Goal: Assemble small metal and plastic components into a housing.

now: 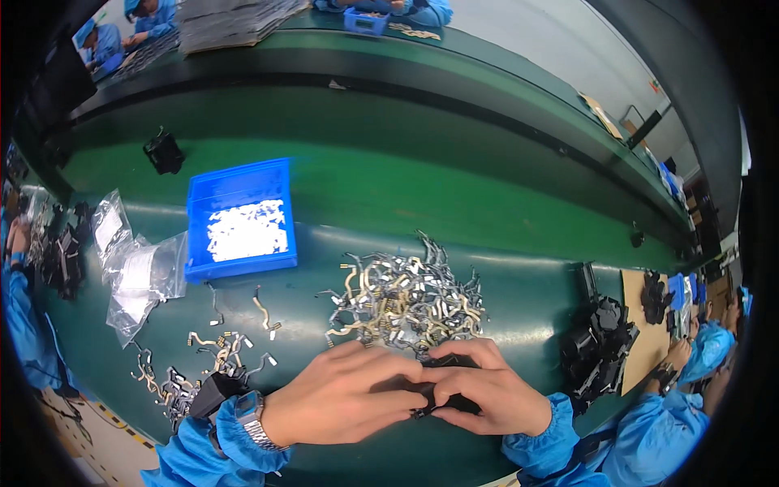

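Both of my hands meet near the front edge of the green table around a black plastic part point(461, 403), mostly hidden by the fingers. My left hand point(345, 395), with a watch at its wrist, is closed on the part from the left. On the other side my right hand point(495, 392) grips it between thumb and fingers. Just beyond the fingers lies a heap of short cable pieces point(406, 296), grey and tan with white connectors. Behind my left wrist, a black piece point(217, 393) rests beside a looser scatter of cables point(223, 349).
A blue bin point(243, 174) of small white parts stands at the back left, beside clear plastic bags point(146, 272). Black parts point(599, 345) pile up at the right, next to a cardboard sheet point(637, 325). Co-workers in blue sleeves sit at both sides and across the far bench.
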{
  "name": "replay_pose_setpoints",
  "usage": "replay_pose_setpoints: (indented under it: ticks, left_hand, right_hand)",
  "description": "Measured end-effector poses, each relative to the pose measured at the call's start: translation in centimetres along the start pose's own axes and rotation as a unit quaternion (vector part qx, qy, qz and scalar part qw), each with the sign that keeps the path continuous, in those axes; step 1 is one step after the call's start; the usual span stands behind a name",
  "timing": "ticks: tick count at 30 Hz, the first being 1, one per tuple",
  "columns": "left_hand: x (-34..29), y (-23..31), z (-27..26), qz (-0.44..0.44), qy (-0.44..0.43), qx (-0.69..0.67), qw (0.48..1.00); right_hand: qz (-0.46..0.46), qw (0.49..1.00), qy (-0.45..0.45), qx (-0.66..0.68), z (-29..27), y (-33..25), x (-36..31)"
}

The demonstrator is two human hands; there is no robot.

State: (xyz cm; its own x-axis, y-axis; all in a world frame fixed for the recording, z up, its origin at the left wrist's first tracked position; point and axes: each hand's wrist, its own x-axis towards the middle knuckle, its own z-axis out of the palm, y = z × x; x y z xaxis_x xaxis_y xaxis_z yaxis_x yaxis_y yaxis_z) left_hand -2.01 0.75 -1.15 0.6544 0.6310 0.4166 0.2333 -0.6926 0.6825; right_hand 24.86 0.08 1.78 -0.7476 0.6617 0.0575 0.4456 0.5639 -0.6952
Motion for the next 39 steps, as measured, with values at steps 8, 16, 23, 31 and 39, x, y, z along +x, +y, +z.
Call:
replay_pose_setpoints:
  ticks: [8, 16, 23, 31, 39]
  left_hand:
    - [0.3, -0.1, 0.5, -0.032, -0.029, 0.015, 0.999]
    - [0.0, -0.7, 0.6, 0.004, 0.004, 0.025, 1.000]
    - [-0.1, -0.6, 0.6, 0.004, 0.015, 0.031, 0.999]
    - [-0.3, -0.6, 0.9, 0.023, 0.038, 0.019, 0.999]
    - [-0.4, -0.1, 1.4, 0.064, 0.047, 0.083, 0.993]
  right_hand:
    - [-0.025, 0.995, 0.096, -0.029, 0.3, -0.5, -0.4]
    - [-0.070, 0.986, 0.126, -0.084, 1.2, -0.7, -0.3]
    - [-0.049, 0.980, 0.136, -0.139, 1.6, -1.7, 0.1]
    - [0.079, 0.975, 0.145, -0.150, 2.5, -4.0, -0.1]
    - [0.105, 0.976, 0.171, -0.088, 2.1, -5.4, -0.1]
